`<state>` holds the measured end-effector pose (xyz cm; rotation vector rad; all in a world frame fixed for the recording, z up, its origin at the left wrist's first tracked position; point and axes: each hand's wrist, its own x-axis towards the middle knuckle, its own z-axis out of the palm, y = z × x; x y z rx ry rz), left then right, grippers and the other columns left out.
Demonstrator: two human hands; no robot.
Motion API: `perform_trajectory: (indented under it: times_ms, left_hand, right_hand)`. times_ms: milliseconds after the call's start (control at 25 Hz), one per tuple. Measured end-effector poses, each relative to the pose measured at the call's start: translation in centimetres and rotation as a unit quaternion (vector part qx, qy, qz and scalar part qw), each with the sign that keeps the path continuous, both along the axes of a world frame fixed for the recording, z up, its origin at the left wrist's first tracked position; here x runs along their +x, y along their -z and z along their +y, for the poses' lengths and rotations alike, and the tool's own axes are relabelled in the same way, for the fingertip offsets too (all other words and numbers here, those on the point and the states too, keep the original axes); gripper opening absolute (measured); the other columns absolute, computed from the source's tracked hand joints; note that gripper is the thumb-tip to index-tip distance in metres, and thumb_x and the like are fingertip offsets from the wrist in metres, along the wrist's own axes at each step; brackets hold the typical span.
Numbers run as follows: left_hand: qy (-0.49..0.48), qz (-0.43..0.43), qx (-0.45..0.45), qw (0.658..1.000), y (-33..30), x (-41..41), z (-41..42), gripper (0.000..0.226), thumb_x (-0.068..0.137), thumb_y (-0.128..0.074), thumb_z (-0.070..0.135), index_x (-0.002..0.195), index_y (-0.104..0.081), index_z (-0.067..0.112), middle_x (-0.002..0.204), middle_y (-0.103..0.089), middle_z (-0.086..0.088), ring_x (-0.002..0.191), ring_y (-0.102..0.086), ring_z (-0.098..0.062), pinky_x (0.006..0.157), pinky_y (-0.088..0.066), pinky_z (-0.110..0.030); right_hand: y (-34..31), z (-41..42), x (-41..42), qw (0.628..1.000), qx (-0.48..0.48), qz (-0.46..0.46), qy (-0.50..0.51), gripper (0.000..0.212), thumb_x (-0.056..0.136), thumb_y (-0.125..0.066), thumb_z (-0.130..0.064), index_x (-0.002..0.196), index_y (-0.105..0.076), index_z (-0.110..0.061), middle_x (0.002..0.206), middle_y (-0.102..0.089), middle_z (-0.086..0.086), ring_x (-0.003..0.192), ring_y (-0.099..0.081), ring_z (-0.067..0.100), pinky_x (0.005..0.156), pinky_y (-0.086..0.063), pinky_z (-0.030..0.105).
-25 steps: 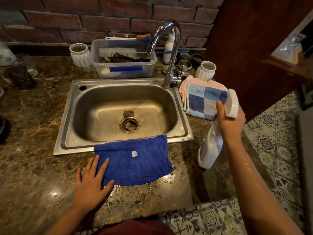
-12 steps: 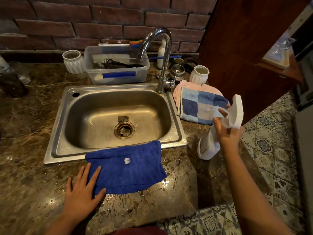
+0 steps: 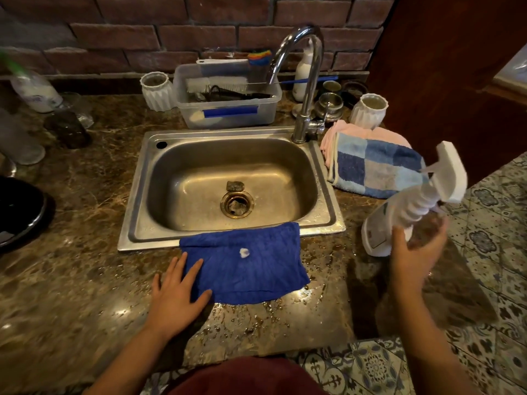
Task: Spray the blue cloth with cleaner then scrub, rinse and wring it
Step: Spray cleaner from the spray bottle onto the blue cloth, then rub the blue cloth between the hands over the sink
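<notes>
A: Blue cloth point(image 3: 251, 266), deep blue, creased, lies flat on the brown marble worktop point(image 3: 71, 295). Far edge laps onto the front rim of the stainless steel sink point(image 3: 137, 223). Small white blob of foam near its middle.

B: Left hand point(image 3: 176, 292)?

A: Palm down, fingers point(image 3: 194, 270) straight and spread. Index and middle tips rest on the cloth's left end; the rest of the hand sits on the worktop.

B: And the right hand point(image 3: 413, 252)?

A: At the right edge of the worktop, against the white plastic spray bottle point(image 3: 379, 232). Motion blur there. Fingers look loosely apart around the bottle's lower body; cannot tell whether they actually grip it. Bottle is tilted, trigger head up and to the right, nozzle end pointing away from the cloth.

B: Surroundings?

A: Water droplets on the worktop around the cloth's near edge. Chrome gooseneck tap point(image 3: 305, 89) at the sink's back right corner. Blue-and-white checked towel point(image 3: 373, 166) folded over a pink cloth right of the sink. Clear plastic tub point(image 3: 228, 104) with brushes behind the sink, a white ribbed cup point(image 3: 156, 91) beside it, another point(image 3: 369, 111) near the towel. Red brick wall point(image 3: 171, 32) behind.
</notes>
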<state>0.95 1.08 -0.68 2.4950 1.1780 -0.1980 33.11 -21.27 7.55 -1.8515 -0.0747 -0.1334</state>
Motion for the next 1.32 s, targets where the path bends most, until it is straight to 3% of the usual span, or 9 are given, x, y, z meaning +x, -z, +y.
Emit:
perform_trajectory:
  times_ms: [160, 280, 400, 640, 800, 920, 1000, 1120, 1320]
  left_hand:
    - [-0.138, -0.114, -0.016, 0.984, -1.0, 1.9, 0.1, 0.065, 0.086, -0.052, 0.041, 0.142, -0.028, 0.017, 0.149, -0.033, -0.011, 0.137, -0.028, -0.028, 0.111, -0.026, -0.05]
    - [-0.213, -0.127, -0.044, 0.968, -1.6, 3.8, 0.6, 0.077, 0.082, -0.063, 0.032, 0.143, -0.021, 0.009, 0.143, -0.038, -0.015, 0.132, -0.031, -0.033, 0.108, -0.029, -0.048]
    - [-0.262, -0.137, -0.1, 0.95, -1.8, 5.1, 0.4, 0.078, 0.078, -0.069, 0.02, 0.141, -0.024, 0.006, 0.136, -0.046, -0.018, 0.125, -0.042, -0.035, 0.102, -0.036, -0.045]
    - [-0.257, -0.259, -0.233, 0.901, -3.3, 6.3, 0.3, 0.014, 0.085, -0.056, 0.01, 0.099, -0.055, 0.014, 0.096, -0.058, -0.005, 0.095, -0.057, -0.027, 0.065, -0.039, -0.021]
    - [-0.371, -0.418, -0.385, 0.735, -6.7, 8.4, 0.0, 0.024, 0.091, -0.044, 0.019, 0.111, -0.056, 0.015, 0.105, -0.064, -0.005, 0.098, -0.06, -0.023, 0.076, -0.047, -0.032]
    - [-0.346, -0.545, -0.527, 0.552, -10.7, 11.5, -0.1, 0.044, 0.093, -0.036, 0.037, 0.099, -0.072, 0.012, 0.103, -0.072, -0.013, 0.097, -0.067, -0.025, 0.078, -0.055, -0.032]
    - [-0.301, -0.581, -0.557, 0.51, -12.7, 14.0, -0.2, 0.049, 0.088, -0.039, 0.043, 0.102, -0.071, 0.01, 0.106, -0.071, -0.013, 0.1, -0.066, -0.022, 0.086, -0.053, -0.033]
    - [-0.278, -0.59, -0.513, 0.559, -14.1, 17.1, 0.9, 0.036, 0.083, -0.051, 0.032, 0.108, -0.06, 0.007, 0.104, -0.063, -0.012, 0.1, -0.06, -0.022, 0.093, -0.046, -0.036]
    - [-0.305, -0.51, -0.374, 0.712, -14.0, 19.8, 3.3, 0.027, 0.09, -0.049, 0.024, 0.069, -0.064, 0.02, 0.061, -0.066, 0.003, 0.062, -0.061, -0.011, 0.055, -0.048, -0.021]
  right_hand:
    - [3.7, 2.7, -8.7, 0.986, -0.133, -0.003, -0.101, 0.045, 0.083, -0.06, -0.014, 0.126, -0.045, -0.018, 0.129, -0.045, 0.014, 0.118, -0.045, 0.028, 0.098, -0.043, 0.047]
    - [4.6, 8.0, -10.1, 0.907, -0.297, 0.007, -0.298, 0.062, 0.083, -0.062, -0.027, 0.137, -0.035, -0.014, 0.143, -0.037, 0.015, 0.131, -0.033, 0.029, 0.106, -0.03, 0.038]
    - [5.5, 11.3, -10.2, 0.867, -0.381, 0.052, -0.318, 0.079, 0.082, -0.064, -0.031, 0.144, -0.018, -0.012, 0.144, -0.031, 0.016, 0.132, -0.03, 0.031, 0.107, -0.031, 0.041]
    - [4.9, 12.5, -9.8, 0.87, -0.261, 0.212, -0.361, 0.017, 0.078, -0.061, -0.01, 0.095, -0.056, -0.011, 0.09, -0.064, 0.005, 0.088, -0.06, 0.024, 0.068, -0.047, 0.03]
    - [0.2, 14.1, -8.9, 0.882, -0.02, 0.254, -0.395, 0.008, 0.082, -0.057, -0.006, 0.082, -0.057, -0.014, 0.075, -0.06, -0.003, 0.074, -0.057, 0.01, 0.062, -0.045, 0.023]
    - [-3.6, 15.8, -10.1, 0.888, 0.026, 0.058, -0.456, 0.01, 0.079, -0.06, -0.027, 0.073, -0.053, -0.025, 0.068, -0.053, -0.017, 0.067, -0.05, -0.006, 0.063, -0.04, 0.011]
    - [-4.7, 17.4, -11.1, 0.897, -0.007, -0.104, -0.431, 0.016, 0.077, -0.057, -0.038, 0.085, -0.056, -0.023, 0.088, -0.046, -0.013, 0.084, -0.045, -0.008, 0.075, -0.036, 0.006]
    - [-5.8, 20.1, -11.0, 0.932, -0.002, -0.092, -0.352, 0.024, 0.081, -0.049, -0.041, 0.102, -0.047, -0.03, 0.109, -0.04, -0.004, 0.102, -0.045, 0.005, 0.087, -0.039, 0.013]
    - [-5.6, 24.1, -6.1, 0.943, 0.007, 0.109, -0.314, 0.026, 0.093, -0.037, -0.022, 0.069, -0.046, -0.023, 0.066, -0.051, -0.006, 0.062, -0.048, 0.01, 0.059, -0.04, 0.027]
